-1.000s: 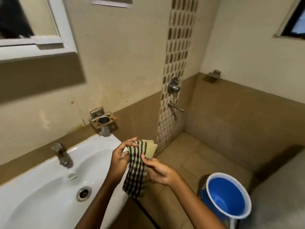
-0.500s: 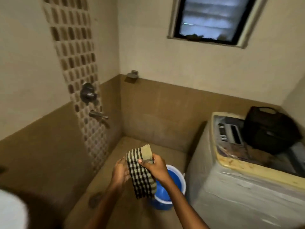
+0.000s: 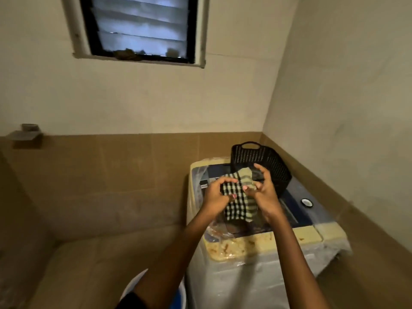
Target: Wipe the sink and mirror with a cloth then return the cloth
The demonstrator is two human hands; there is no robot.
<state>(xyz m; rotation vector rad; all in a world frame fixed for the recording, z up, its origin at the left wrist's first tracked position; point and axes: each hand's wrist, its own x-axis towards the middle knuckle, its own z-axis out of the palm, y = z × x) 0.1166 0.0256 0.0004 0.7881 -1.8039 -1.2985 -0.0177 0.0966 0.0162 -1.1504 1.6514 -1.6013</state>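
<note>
A black-and-cream checked cloth hangs folded between both hands, above the top of a washing machine. My left hand grips its left edge with curled fingers. My right hand holds its right side, thumb and fingers pinched on the fabric. Just behind the hands stands a black perforated plastic basket on the machine's lid. The sink and the mirror are out of view.
A blue bucket sits on the floor at the bottom, partly hidden by my left arm. A louvred window is high on the far wall. A small metal holder juts from the wall at left. Walls close the corner at right.
My view has swung right, from the sink past the shower tap to the washing machine. Both hands have carried the cloth along and now hold it over the machine, in front of the basket.
</note>
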